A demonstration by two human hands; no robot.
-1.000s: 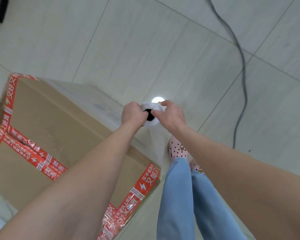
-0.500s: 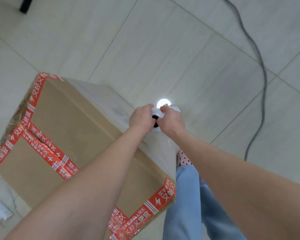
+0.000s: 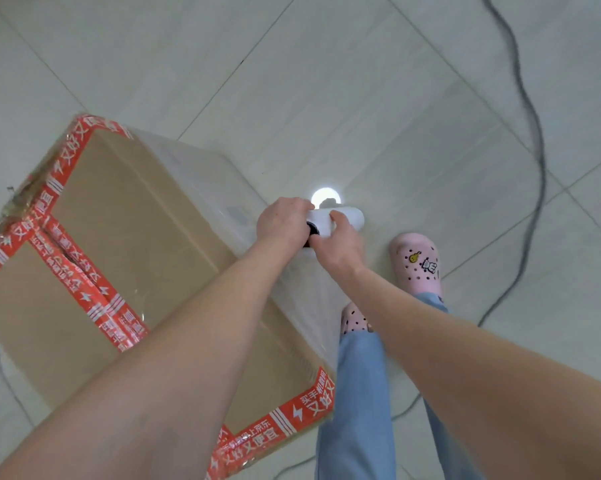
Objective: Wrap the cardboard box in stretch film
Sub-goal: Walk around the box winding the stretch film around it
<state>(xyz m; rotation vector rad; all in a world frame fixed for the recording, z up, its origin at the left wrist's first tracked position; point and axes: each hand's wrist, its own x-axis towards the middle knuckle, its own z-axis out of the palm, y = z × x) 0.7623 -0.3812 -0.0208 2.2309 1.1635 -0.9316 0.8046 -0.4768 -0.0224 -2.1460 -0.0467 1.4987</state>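
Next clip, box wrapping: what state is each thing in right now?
cardboard box: taped shut, on the floor, film across its far side
film roll: held beside the box by both hands
left hand: grips the roll
right hand: grips the roll
cable: slack on the floor

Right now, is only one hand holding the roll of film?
No, the left hand and the right hand both grip the roll beside the box.
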